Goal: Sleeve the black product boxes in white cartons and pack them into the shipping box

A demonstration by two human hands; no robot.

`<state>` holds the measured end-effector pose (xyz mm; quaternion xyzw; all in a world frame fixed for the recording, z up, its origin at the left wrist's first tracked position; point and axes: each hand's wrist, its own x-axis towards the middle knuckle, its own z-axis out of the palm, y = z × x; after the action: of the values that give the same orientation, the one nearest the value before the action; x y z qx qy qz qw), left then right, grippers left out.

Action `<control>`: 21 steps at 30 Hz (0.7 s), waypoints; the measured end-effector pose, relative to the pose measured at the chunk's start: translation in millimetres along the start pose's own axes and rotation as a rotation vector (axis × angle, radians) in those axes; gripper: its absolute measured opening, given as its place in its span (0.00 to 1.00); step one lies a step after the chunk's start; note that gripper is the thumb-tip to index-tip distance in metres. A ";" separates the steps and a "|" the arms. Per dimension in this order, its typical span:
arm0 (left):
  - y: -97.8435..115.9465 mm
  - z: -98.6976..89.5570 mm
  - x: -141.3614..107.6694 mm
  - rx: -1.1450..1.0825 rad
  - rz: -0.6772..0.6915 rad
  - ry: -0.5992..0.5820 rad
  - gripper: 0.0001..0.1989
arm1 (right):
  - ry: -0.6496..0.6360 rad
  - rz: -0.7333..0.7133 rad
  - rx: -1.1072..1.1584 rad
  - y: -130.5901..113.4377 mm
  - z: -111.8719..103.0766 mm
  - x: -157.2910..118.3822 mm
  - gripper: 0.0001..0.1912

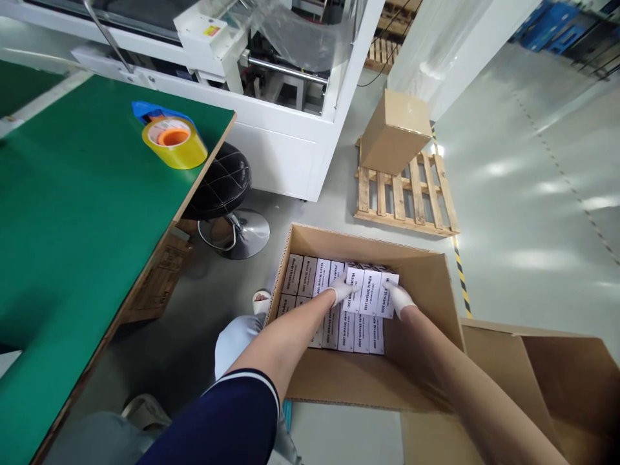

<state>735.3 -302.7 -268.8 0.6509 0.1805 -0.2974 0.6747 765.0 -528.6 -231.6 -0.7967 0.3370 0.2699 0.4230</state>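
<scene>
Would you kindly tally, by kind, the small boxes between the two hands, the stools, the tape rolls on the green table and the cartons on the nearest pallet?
Small boxes between left hand and right hand: 3
Stool: 1
Tape roll: 1
Carton on pallet: 1
Total: 6

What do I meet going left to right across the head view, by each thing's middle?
Yellow tape roll → black stool → left hand → three white boxes between the hands → right hand → black-and-yellow floor stripe.
</scene>
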 end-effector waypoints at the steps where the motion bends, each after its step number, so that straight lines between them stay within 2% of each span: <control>1: -0.3 -0.7 2.3 0.005 -0.009 -0.003 0.23 | 0.001 -0.008 -0.023 2.7 0.2 0.1 0.18; 4: -0.3 -1.4 9.4 0.019 -0.036 -0.017 0.25 | 0.014 -0.014 -0.140 3.0 -0.7 3.4 0.21; 11: 0.0 -1.9 20.6 0.068 -0.098 -0.031 0.21 | 0.101 0.045 -0.623 -33.5 3.1 22.0 0.21; 14: -0.3 -1.0 20.6 0.106 -0.091 -0.027 0.20 | 0.137 0.044 -0.778 -39.7 9.3 21.5 0.21; 18: -1.2 2.5 21.8 0.196 -0.075 0.013 0.21 | 0.182 -0.007 -0.932 -40.7 13.5 13.4 0.23; 21: -3.0 6.1 24.6 0.275 -0.063 0.049 0.22 | 0.154 -0.135 -1.046 -45.1 19.8 7.1 0.20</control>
<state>751.2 -312.7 -286.1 0.7383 0.1749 -0.3242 0.5650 801.0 -495.1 -224.4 -0.9386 0.1354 0.3148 -0.0402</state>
